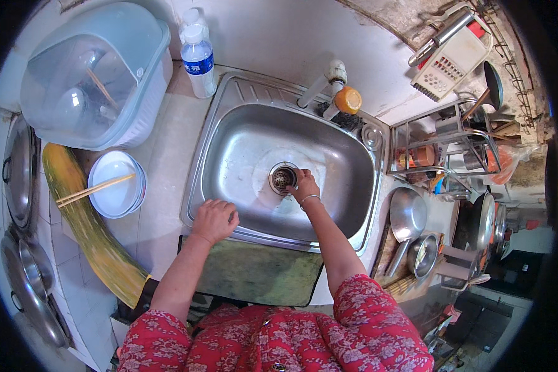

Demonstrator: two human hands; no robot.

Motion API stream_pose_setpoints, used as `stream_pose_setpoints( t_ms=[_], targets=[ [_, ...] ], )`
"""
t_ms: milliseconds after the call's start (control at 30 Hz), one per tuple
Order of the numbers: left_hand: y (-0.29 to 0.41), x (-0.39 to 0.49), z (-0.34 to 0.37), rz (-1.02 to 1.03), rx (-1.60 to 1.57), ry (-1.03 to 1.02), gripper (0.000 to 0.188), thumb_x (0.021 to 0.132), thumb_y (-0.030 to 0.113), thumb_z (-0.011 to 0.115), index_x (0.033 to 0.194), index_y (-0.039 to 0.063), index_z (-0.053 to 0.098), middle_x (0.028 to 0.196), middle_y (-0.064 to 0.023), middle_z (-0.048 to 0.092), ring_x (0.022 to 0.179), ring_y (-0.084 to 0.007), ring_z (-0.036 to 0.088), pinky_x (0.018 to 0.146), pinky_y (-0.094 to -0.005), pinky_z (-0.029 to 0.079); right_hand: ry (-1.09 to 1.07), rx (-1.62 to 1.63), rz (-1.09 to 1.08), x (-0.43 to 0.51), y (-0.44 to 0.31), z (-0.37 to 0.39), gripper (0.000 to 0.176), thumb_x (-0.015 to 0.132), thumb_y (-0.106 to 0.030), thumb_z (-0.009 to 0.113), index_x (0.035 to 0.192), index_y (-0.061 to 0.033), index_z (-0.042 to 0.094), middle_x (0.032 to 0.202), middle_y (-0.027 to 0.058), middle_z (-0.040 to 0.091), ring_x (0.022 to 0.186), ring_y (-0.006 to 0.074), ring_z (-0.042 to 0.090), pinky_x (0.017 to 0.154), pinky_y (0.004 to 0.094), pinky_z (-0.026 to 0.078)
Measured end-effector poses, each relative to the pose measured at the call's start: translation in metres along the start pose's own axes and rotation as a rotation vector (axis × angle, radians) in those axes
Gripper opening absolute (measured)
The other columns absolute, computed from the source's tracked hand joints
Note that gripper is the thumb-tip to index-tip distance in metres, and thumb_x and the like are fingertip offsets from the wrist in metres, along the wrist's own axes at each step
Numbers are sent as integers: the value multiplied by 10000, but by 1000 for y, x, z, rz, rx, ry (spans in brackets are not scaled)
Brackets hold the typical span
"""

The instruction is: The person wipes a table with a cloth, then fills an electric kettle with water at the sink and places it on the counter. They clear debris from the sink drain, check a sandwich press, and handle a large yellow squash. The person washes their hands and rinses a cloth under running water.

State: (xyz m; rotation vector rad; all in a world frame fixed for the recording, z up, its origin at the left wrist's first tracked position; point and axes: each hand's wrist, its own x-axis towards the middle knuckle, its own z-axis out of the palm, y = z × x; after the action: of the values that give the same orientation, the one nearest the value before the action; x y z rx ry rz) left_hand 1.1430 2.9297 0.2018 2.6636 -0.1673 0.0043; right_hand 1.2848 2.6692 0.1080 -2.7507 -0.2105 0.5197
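A stainless steel sink (242, 153) lies in front of me, its basin without standing water. My right hand (305, 186) reaches down to the basin floor, fingers at the right edge of the round drain strainer (283, 178); whether they grip its rim cannot be told. A bracelet is on that wrist. Over the sink's front left edge rests my left hand (215, 219), loosely curled, with nothing visible in it; its palm side is hidden. A green cloth mat (260, 272) hangs at the sink's front edge, between my forearms. The faucet (337, 88) stands behind the basin.
Left of the sink are stacked white bowls (114, 186) with chopsticks (95, 189) across them, a long squash (93, 232), a lidded plastic dish box (142, 107) and plastic bottles (200, 65). To the right stand a wire rack (402, 149), a metal ladle (407, 214) and a metal bowl (422, 255).
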Motion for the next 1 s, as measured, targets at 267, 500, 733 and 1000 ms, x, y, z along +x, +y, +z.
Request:
stream_pose_setpoints(
  t_ms=[267,500,733,1000],
  targets=[
    [1,-1,1,-14,16,10,148,763,211,570,694,82,595,730,-81,619,764,-247,598,766,-390,451,694,884,-406,-4,-57,-177,527,830,-159,669,1288,-30,443,1192,123,541,931,191,598,774,297,520],
    [2,-2,2,-24,73,22,142,767,191,556,692,75,587,744,-91,626,789,-271,596,805,-404,451,621,-123,-469,-14,-137,-292,294,764,-288,684,1010,-132,639,944,94,586,895,301,581,728,397,488],
    [0,-3,4,-40,63,5,156,766,191,552,673,69,583,745,-97,627,782,-264,596,784,-400,451,534,-59,-751,1,-112,-287,291,781,-160,659,1067,-124,616,1000,89,593,930,291,581,771,370,498],
    [0,-3,4,-44,53,-7,143,759,189,555,689,72,599,754,-95,631,794,-262,601,804,-410,456,334,1405,-302,16,-71,-186,282,850,-46,618,1121,-33,544,904,64,600,797,151,595,705,265,518]
  ],
)
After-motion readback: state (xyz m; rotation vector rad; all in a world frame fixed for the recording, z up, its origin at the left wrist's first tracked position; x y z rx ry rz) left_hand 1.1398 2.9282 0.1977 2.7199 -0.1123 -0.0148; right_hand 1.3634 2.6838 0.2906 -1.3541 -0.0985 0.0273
